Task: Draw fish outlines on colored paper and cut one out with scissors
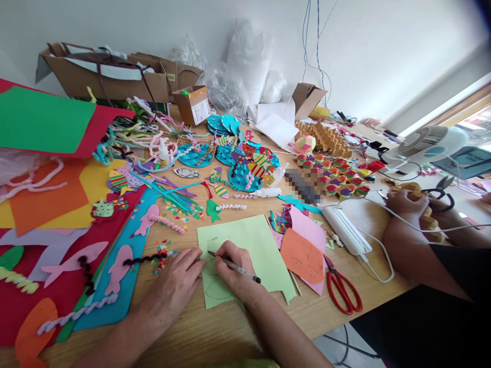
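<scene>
Pale green paper (253,245) (red-handled scissors (343,291))

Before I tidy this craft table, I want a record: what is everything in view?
light green paper: one, near edge, under both hands
pen: one, dark, in right hand, tip on the green paper
orange paper: one, on pink sheets right of the green paper
scissors: one pair, red handles, right of the orange paper
pink fish cutouts: several, on blue and red sheets at left
pipe cleaners: many, mixed colours, far left
cardboard boxes: several, brown, along the wall
fan: one, white, far right
co-worker's hands: two, right, holding black-handled scissors
left hand: flat, fingertips at the green paper's left edge
right hand: gripping the pen
</scene>
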Motion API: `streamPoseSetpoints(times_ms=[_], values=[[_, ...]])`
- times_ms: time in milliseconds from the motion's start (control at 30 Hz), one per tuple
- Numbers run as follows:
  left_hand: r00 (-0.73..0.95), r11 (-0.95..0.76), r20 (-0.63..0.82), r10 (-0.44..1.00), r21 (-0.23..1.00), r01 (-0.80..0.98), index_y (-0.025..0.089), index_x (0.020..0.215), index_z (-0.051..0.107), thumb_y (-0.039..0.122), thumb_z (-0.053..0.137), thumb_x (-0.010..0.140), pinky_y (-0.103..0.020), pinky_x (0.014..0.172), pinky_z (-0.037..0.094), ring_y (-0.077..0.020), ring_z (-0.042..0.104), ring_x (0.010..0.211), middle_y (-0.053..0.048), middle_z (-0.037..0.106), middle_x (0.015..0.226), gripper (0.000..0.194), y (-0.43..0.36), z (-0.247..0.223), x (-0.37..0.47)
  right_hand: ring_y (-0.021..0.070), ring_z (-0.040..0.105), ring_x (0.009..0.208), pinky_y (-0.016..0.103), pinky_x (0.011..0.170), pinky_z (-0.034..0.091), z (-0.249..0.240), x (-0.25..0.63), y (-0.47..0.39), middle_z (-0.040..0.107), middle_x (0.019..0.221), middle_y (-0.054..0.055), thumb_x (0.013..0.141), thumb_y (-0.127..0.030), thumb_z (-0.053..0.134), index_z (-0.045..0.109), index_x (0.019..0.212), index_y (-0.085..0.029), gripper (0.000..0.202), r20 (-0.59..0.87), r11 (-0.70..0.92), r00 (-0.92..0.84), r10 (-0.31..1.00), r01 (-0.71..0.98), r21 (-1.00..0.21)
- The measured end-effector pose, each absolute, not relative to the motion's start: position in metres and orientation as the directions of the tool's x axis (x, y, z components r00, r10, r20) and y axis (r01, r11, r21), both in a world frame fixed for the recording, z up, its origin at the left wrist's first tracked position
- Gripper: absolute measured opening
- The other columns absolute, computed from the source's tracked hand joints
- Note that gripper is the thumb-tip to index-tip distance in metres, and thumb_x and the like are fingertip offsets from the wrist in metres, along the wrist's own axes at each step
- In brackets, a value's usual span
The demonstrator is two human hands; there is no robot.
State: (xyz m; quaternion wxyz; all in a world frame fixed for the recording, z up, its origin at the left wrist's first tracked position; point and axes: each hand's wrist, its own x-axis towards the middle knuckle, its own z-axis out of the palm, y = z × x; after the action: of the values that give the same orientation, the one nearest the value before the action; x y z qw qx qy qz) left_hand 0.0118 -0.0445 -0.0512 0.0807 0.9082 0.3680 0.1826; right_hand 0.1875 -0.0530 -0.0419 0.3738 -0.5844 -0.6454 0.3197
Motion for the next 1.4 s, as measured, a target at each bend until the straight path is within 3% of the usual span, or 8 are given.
streamPoseSetpoints(times_ms=[233,400,733,1400], values=[[0.646,-0.703,0.277,0.711,0.309,0.641,0.017,0.095,0.064,0.006,0.043,0.081,-0.039,0.087,0.052,-0.0238,0.056,0.104,-0.010,0.061,0.112,0.028,-0.045,-0.053,0.013,0.0092,0.035,0.044,0.020,0.045,0.029,-0.044,0.188,-0.054,0.039,0.050,-0.007,0.068,-0.016,0.044,0.043,0.064,-0.022,0.008,0.124,0.133,-0.052,0.991,0.502,-0.854],[0.654,-0.713,0.286,0.701,0.284,0.641,0.015,0.095,0.064,0.005,0.046,0.080,-0.037,0.087,0.052,-0.0237,0.057,0.103,-0.010,0.062,0.110,0.026,-0.045,-0.048,0.013,0.0106,0.037,0.045,0.020,0.045,0.030,-0.047,0.187,-0.053,0.039,0.051,-0.007,0.075,-0.020,0.047,0.045,0.069,-0.022,0.006,0.137,0.106,0.024,0.990,0.506,-0.856],[0.650,-0.699,0.258,0.715,0.296,0.651,0.017,0.094,0.064,0.005,0.047,0.079,-0.036,0.088,0.051,-0.0229,0.056,0.103,-0.009,0.062,0.110,0.025,-0.045,-0.047,0.015,0.0114,0.043,0.048,0.021,0.047,0.033,-0.052,0.185,-0.049,0.047,0.055,-0.005,0.078,-0.023,0.047,0.050,0.073,-0.021,0.006,0.127,0.100,0.015,0.992,0.528,-0.843],[0.650,-0.704,0.272,0.709,0.313,0.637,0.017,0.094,0.064,0.007,0.046,0.081,-0.035,0.088,0.051,-0.0227,0.056,0.104,-0.009,0.062,0.111,0.024,-0.044,-0.049,0.012,0.0095,0.036,0.045,0.020,0.047,0.030,-0.044,0.189,-0.052,0.039,0.050,-0.007,0.067,-0.015,0.043,0.042,0.064,-0.022,0.008,0.123,0.132,-0.052,0.991,0.492,-0.860]])
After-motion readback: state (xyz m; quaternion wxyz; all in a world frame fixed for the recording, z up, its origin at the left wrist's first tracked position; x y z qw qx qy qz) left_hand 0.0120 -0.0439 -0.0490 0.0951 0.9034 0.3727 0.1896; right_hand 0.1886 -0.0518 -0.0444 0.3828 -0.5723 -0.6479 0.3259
